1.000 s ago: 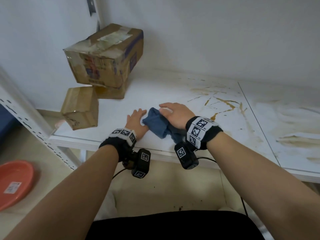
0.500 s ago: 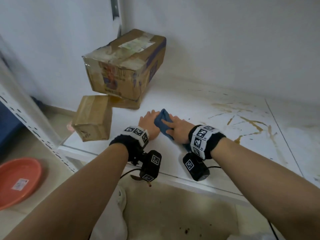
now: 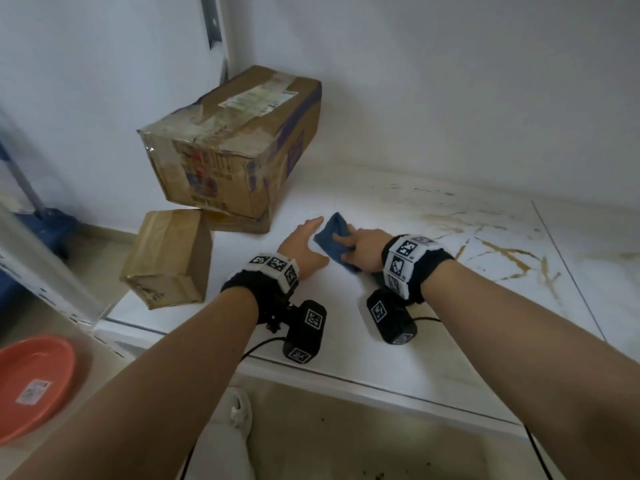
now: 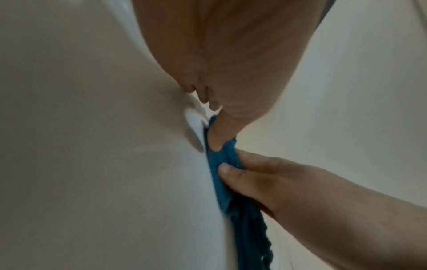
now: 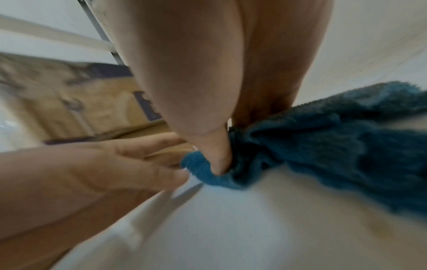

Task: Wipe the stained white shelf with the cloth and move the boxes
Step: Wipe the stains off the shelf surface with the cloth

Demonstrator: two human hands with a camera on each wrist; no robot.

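Note:
A blue cloth (image 3: 330, 237) lies bunched on the white shelf (image 3: 346, 344), just right of the boxes. My right hand (image 3: 360, 247) grips it, thumb (image 5: 217, 157) dug into the folds of the cloth (image 5: 323, 146). My left hand (image 3: 303, 242) lies flat on the shelf beside it with straight fingers, its thumb (image 4: 217, 140) touching the edge of the cloth (image 4: 221, 182). A large taped cardboard box (image 3: 235, 143) rests tilted on a flat box (image 3: 239, 221) at the back left. A small box (image 3: 169, 258) overhangs the shelf's left end. Brown stains (image 3: 512, 258) streak the shelf to my right.
The wall closes off the back of the shelf. A metal upright (image 3: 214, 39) stands behind the large box and a perforated white post (image 3: 38, 268) at the front left. On the floor lie an orange plate (image 3: 31, 382) and my white shoe (image 3: 239, 407).
Both hands slid the cloth farther onto the shelf, toward the boxes. My right hand went from lying over the cloth to gripping it. The view shifted left.

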